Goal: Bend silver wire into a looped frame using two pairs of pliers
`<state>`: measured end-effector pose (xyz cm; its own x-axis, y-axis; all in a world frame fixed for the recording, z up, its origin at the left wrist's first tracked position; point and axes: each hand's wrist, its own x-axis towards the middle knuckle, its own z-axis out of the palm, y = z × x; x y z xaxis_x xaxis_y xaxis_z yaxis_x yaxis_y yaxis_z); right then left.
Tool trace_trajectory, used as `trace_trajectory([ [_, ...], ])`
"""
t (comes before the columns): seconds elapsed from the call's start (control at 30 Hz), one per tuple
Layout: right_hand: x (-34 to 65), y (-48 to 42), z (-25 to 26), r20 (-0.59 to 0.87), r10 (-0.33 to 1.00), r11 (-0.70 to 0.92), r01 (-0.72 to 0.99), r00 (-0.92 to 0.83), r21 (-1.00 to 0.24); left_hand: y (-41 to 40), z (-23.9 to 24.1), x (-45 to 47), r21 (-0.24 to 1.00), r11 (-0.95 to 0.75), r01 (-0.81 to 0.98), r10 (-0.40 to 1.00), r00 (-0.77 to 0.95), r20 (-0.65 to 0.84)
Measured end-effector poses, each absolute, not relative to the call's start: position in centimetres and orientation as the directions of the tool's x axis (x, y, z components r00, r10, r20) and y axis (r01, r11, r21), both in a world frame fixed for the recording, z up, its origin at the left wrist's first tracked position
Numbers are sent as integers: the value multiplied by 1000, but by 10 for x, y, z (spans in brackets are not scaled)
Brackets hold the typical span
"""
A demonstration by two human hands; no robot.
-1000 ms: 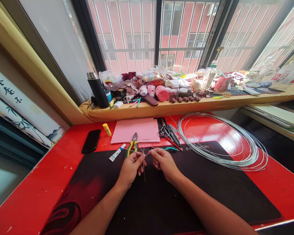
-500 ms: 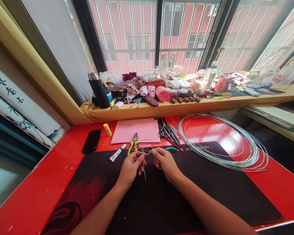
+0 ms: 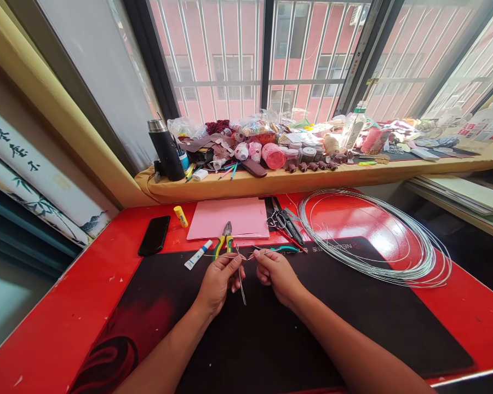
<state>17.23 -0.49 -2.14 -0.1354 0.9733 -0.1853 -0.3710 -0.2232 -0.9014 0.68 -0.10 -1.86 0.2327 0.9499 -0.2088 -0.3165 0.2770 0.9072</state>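
A thin, pale metal wire (image 3: 242, 289) is bent into a small cross shape between my hands, with a narrow loop at the top and two ends hanging down. My left hand (image 3: 222, 276) pinches it near the crossing, thumb on top. On the other side, my right hand (image 3: 273, 271) grips the wire's right arm between thumb and fingers. Both hands are above the black desk mat (image 3: 271, 350). Just behind my left hand lie pliers (image 3: 227, 235) with yellow-green handles, jaws pointing away. A small glue tube (image 3: 198, 255) rests left of them.
A large coil of wire (image 3: 423, 268) lies on the right of the red table (image 3: 53, 306). Behind the mat are pink paper (image 3: 225, 216), scissors (image 3: 276, 218), a black cutter (image 3: 292, 225), a yellow glue stick (image 3: 181, 216) and a phone (image 3: 154, 235). A cluttered windowsill (image 3: 213, 191) borders the back.
The wire has tilted slightly in my fingers, and its two hanging ends now show apart. Both hands keep their hold in nearly the same place.
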Motion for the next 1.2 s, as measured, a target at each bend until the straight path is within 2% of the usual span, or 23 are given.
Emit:
trace_trajectory([
  [0.23, 168, -9, -22, -144, 961, -203, -246, -238, -948, 5, -13, 0, 872, 267, -411, 963, 158, -220],
  [0.4, 167, -13, -18, 48, 992, 47, -13, -115, -999, 12, -13, -7, 888, 193, -418, 979, 22, -203],
  [0.53, 173, -13, -17, 167, 986, 165, 143, 1, -976, 9, -17, -4, 935, 161, -316, 987, 59, -150],
  [0.8, 174, -13, -25, 216, 968, 249, 413, -127, -876, 4, -17, 4, 958, 167, -233, 981, 136, -138],
  [1.2, 183, -9, -19, 246, 954, 300, 461, -173, -835, 4, -24, 0, 994, 77, -78, 979, 192, -61],
])
